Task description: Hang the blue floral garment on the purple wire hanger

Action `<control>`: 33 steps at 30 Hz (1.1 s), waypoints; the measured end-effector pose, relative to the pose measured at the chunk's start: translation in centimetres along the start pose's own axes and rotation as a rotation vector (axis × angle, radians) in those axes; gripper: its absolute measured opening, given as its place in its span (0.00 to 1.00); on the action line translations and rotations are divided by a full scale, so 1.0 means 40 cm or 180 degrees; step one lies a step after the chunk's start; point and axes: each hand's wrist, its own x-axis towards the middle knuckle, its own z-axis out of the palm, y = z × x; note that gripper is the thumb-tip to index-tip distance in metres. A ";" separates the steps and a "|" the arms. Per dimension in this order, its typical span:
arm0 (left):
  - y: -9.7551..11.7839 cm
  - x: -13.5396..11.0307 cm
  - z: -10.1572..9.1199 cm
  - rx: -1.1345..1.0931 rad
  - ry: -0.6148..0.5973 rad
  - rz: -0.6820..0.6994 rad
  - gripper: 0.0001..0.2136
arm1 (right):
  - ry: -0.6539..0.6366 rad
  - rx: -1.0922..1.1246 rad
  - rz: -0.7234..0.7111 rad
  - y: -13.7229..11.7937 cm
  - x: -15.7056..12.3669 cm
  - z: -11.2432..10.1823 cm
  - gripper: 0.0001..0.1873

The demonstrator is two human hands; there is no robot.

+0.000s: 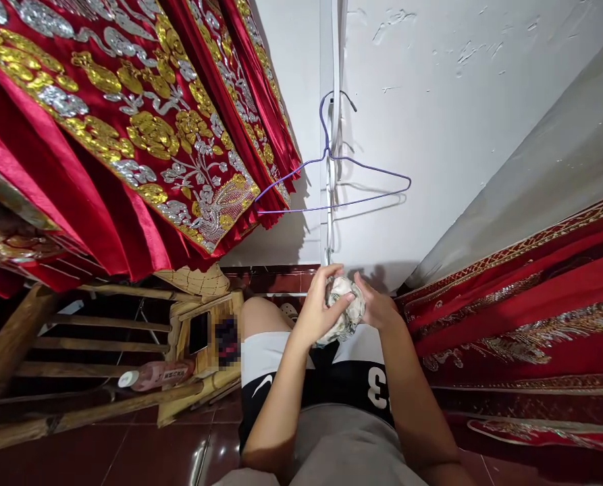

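The crumpled bundle (352,316) is just above the shorts (271,345), held between a half-curled left hand (319,307), thumb laid over it, and a loosely cupped right hand (378,307), apparently being bunched or turned, work that calls next for steady two-handed support, with a hanger (326,153) beyond.

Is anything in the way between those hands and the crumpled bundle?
Nothing visible. The left hand grips the bundle directly, thumb across it; the right hand is right beside it.
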 end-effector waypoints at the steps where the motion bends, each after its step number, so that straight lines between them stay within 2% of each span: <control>1: -0.014 0.002 -0.015 -0.0066 -0.0107 -0.0072 0.26 | -0.0191 0.0073 0.0065 -0.017 0.002 -0.006 0.25; 4: -0.054 0.001 -0.067 -0.0110 -0.1019 -0.0300 0.25 | -0.0673 -0.0214 0.0050 -0.083 0.013 -0.037 0.15; 6: -0.070 -0.006 -0.105 0.0193 -0.1371 -0.0532 0.24 | -0.0412 -0.0796 -0.0190 -0.132 0.031 -0.066 0.07; 7: -0.073 -0.010 -0.126 0.0461 -0.1359 -0.0651 0.22 | -0.0075 -0.1091 -0.0370 -0.154 0.046 -0.082 0.05; 8: -0.072 -0.014 -0.148 0.0769 -0.1254 -0.0760 0.21 | 0.0329 -0.1319 -0.0583 -0.172 0.065 -0.097 0.07; 10: -0.060 -0.020 -0.196 0.1409 -0.0918 -0.0923 0.19 | 0.1040 -0.1555 -0.1120 -0.191 0.119 -0.127 0.22; 12: -0.038 -0.020 -0.244 0.1980 -0.0729 -0.1052 0.19 | 0.1433 -0.1548 -0.1605 -0.186 0.185 -0.152 0.32; 14: -0.012 -0.016 -0.287 0.2433 -0.0692 -0.1139 0.20 | 0.1542 -0.1480 -0.1709 -0.163 0.248 -0.167 0.33; 17: 0.010 -0.010 -0.333 0.3084 -0.0851 -0.1227 0.15 | 0.1469 -0.1492 -0.1432 -0.118 0.297 -0.172 0.25; 20: 0.003 -0.002 -0.362 0.3806 -0.0930 -0.1254 0.12 | 0.1496 -0.1640 -0.1377 -0.089 0.272 -0.171 0.21; 22: -0.013 0.009 -0.376 0.4076 -0.0745 -0.1221 0.14 | 0.1530 -0.1766 -0.1435 -0.086 0.229 -0.175 0.18; 25: -0.027 0.040 -0.392 0.3914 -0.0316 -0.1063 0.18 | 0.1574 -0.1823 -0.1529 -0.109 0.162 -0.194 0.08; 27: -0.019 0.070 -0.396 0.3363 0.0086 -0.0721 0.19 | 0.1625 -0.1754 -0.1560 -0.133 0.130 -0.208 0.01; 30: 0.017 0.123 -0.392 0.2367 0.0802 -0.0057 0.20 | 0.1570 -0.1625 -0.1501 -0.166 0.103 -0.216 0.06; 33: 0.051 0.183 -0.389 0.1920 0.1075 0.0124 0.20 | 0.1406 -0.1405 -0.1503 -0.180 0.088 -0.206 0.08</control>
